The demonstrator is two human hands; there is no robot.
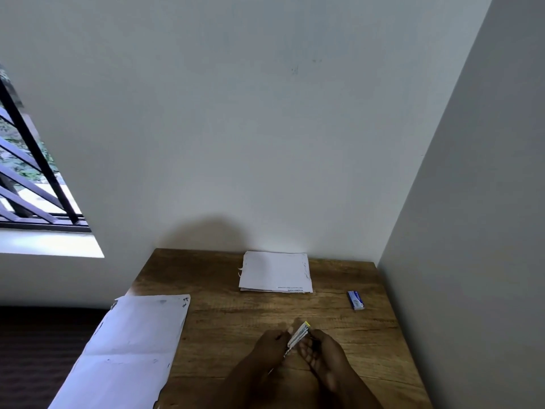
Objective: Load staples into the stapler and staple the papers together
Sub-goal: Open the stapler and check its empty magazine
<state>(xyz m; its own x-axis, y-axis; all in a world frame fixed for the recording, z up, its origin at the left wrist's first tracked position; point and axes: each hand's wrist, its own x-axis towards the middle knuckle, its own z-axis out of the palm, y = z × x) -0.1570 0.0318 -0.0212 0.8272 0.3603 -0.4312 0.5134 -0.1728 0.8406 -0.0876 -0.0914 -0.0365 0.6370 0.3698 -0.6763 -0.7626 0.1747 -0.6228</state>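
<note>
Seen from the head camera, a wooden tabletop (230, 314) stands in a corner between two pale walls, with a barred window (32, 178) at the left. Near its front edge both hands meet over the wood around a small stapler (298, 338), a silvery, tilted object with a yellow tip pointing away from the person. The left hand (269, 348) has its grip closed on the stapler's left side, fingertips at its upper part. The right hand (321, 351) is closed on the right side of it, its fingers curled beneath and beside the body; whether the stapler is opened cannot be told, as the frame is blurred there. A small blue staple box (355, 300) lies on the wood well to the right and farther back, apart from the hands. A stack of white papers (275, 273) lies against the back wall, roughly in the middle. A large creased white sheet (129, 349) lies at the left, hanging over the tabletop's left edge.
</note>
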